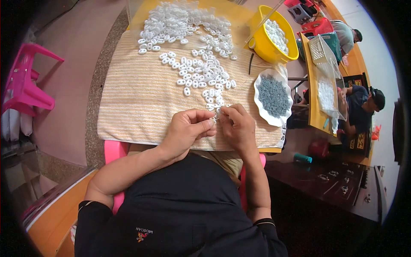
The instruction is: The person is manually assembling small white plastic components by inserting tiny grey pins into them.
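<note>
Close to the towel's near edge my two hands meet, fingertips almost touching. My left hand (182,128) is closed in a pinch on a small white plastic piece (213,120), mostly covered by the fingers. Beside it, my right hand (240,130) has thumb and fingers curled together; what lies between them is hidden. Just beyond the fingertips, a trail of white oval two-holed plastic pieces (201,73) spreads over the striped towel (132,94). To the right stands a white wavy-rimmed dish (257,94) filled with small grey parts (274,96).
A large heap of white pieces (171,23) covers the far side. Beyond the dish are a thin black stick (251,64) and a yellow tub (293,47) holding white pieces. At left stands a pink stool (30,85). Two other people sit at a table (316,113) on the right.
</note>
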### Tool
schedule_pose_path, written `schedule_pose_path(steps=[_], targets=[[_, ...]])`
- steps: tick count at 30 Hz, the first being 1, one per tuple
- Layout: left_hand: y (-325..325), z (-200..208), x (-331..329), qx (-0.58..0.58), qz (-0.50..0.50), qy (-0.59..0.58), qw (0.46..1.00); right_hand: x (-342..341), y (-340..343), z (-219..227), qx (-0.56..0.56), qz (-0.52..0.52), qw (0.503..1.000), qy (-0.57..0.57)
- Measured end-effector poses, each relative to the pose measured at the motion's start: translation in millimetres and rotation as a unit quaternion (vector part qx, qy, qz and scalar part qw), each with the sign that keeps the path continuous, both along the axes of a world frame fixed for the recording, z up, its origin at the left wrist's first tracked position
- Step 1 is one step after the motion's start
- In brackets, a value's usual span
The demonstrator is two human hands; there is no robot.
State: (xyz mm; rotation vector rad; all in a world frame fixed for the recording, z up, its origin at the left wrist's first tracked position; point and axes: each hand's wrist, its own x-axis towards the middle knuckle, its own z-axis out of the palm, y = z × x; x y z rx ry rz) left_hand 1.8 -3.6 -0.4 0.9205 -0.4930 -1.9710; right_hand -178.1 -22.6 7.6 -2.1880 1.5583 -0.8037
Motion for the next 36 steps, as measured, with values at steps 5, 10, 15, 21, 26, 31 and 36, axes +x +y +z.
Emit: schedule_pose_path(steps=[5, 10, 15, 21, 26, 31, 36], targets=[[0, 0, 0, -0.001, 0.001, 0.004, 1.0, 3, 1, 7, 0.01, -0.001, 1.0, 0.005], [0, 3, -1, 0.002, 0.004, -0.002, 1.0, 1, 0, 7, 0.021, 0.004, 1.0, 0.015], [1, 2, -1, 0.001, 0.004, 0.002, 1.0, 4, 0, 8, 0.029, -0.015, 0.999, 0.032], [1, 1, -1, -0.006, 0.011, 0.01, 1.0, 8, -1, 9, 0.05, -0.038, 0.997, 0.043], [1, -1, -1, -0.005, 0.012, 0.006, 1.0, 8, -4, 16, 0.082, -0.024, 0.996, 0.035], [1, -1, -1, -0.007, 0.017, 0.006, 1.0, 7, -4, 19, 0.094, -0.017, 0.993, 0.063], [1, -1, -2, -0.006, 0.019, 0.004, 1.0, 7, -3, 18, 0.077, -0.007, 0.994, 0.081]])
